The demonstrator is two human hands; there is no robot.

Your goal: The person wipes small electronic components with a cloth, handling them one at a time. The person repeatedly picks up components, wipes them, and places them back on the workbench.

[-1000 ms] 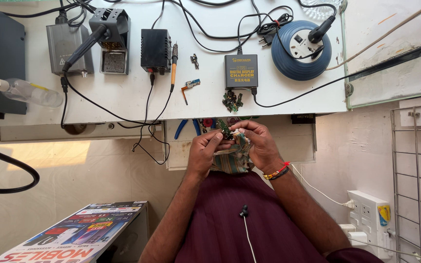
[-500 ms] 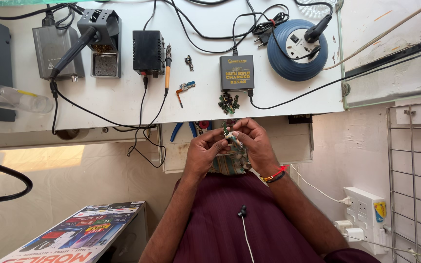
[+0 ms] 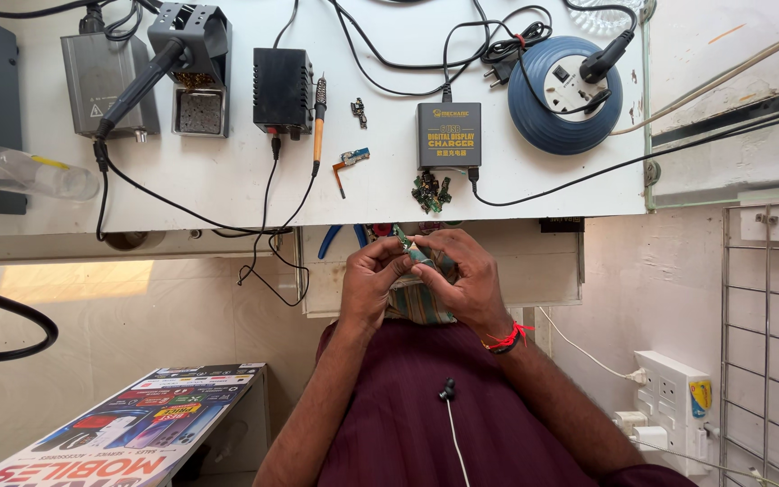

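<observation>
Both my hands meet just below the white workbench's [image 3: 227, 189] front edge, over an open drawer. My left hand [image 3: 373, 280] and my right hand [image 3: 462, 280] pinch a small green circuit board part [image 3: 412, 251] between the fingertips. A red thread band circles my right wrist. A small heap of green circuit parts [image 3: 431, 191] lies on the bench right above my hands, below a dark grey charger box [image 3: 448, 135].
On the bench: a soldering iron [image 3: 317, 122] beside a black power unit [image 3: 282, 90], a grey station with a holder [image 3: 191, 68], a small flex connector [image 3: 348, 162], a blue round extension socket [image 3: 565, 95], a clear bottle [image 3: 33, 173]. A wall socket [image 3: 678, 406] sits lower right, a printed box [image 3: 128, 433] lower left.
The view has shifted a little, so the bench sits slightly higher in frame. My hands stay together on the small part, with the fingers turning it slightly.
</observation>
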